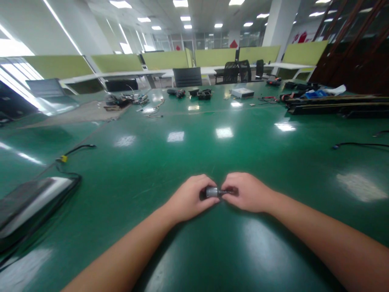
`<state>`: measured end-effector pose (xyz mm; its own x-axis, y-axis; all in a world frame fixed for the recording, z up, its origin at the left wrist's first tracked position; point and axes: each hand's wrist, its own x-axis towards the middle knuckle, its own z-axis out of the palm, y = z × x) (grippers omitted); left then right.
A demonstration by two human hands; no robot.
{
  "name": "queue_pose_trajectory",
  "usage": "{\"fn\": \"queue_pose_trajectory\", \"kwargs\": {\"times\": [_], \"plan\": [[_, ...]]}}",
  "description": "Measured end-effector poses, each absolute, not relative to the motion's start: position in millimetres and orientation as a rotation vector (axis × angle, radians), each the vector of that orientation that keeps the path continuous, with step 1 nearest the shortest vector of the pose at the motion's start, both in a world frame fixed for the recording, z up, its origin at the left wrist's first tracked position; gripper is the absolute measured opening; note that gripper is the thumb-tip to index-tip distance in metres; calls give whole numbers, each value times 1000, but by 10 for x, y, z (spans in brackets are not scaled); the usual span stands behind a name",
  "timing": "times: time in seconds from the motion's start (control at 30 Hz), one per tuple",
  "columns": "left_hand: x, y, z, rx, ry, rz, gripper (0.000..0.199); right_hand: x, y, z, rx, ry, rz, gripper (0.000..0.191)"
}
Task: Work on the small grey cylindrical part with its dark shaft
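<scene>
Low over the green tabletop [194, 158], both my hands meet around a small silver cylinder [212, 192] with a dark end and a thin dark shaft. Fingers and thumb of my left hand [194, 196] curl around the cylinder's body. From the other side, my right hand [247, 192] pinches the thin dark part that sticks out to the right. The piece lies roughly level between the two hands. Its exact kind cannot be told, since the fingers cover parts of it and the picture is slightly blurred.
At left lies a dark and light flat device [57, 188] with a black cable. Farther back are a power drill [176, 93], black open boxes [204, 94] and a silver box-shaped drive [242, 93]. Long dark strips [328, 105] are piled at right, near a thin black cable [358, 144].
</scene>
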<state>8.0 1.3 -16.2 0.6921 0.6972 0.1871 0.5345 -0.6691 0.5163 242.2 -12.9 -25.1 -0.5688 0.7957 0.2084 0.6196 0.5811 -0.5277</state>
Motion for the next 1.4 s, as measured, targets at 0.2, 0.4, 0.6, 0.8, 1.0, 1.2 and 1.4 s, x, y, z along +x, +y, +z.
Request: {"fn": "queue_pose_trajectory", "kwargs": {"times": [0.2, 0.4, 0.6, 0.8, 1.0, 1.2, 1.4], "plan": [[85, 1, -169, 2470, 960, 530, 21, 2423, -134, -252, -1122, -2387, 562, 8], [81, 2, -164, 2460, 952, 535, 21, 2415, -124, -263, -1124, -2391, 557, 8], [58, 4, -139, 2449, 942, 517, 18, 2454, -120, -226, -1129, -2416, 543, 6], [-13, 6, -173, 2421, 953, 534, 20, 2713, -50, -146, -1250, -2427, 686, 4], [-34, -1, -182, 2420, 960, 541, 21, 2777, -17, -121, -1277, -2383, 814, 7], [7, 9, -183, 2429, 953, 537, 21, 2725, -37, -155, -1212, -2401, 788, 7], [40, 26, -187, 2433, 948, 541, 21, 2628, -40, -215, -1170, -2395, 734, 8]]}}
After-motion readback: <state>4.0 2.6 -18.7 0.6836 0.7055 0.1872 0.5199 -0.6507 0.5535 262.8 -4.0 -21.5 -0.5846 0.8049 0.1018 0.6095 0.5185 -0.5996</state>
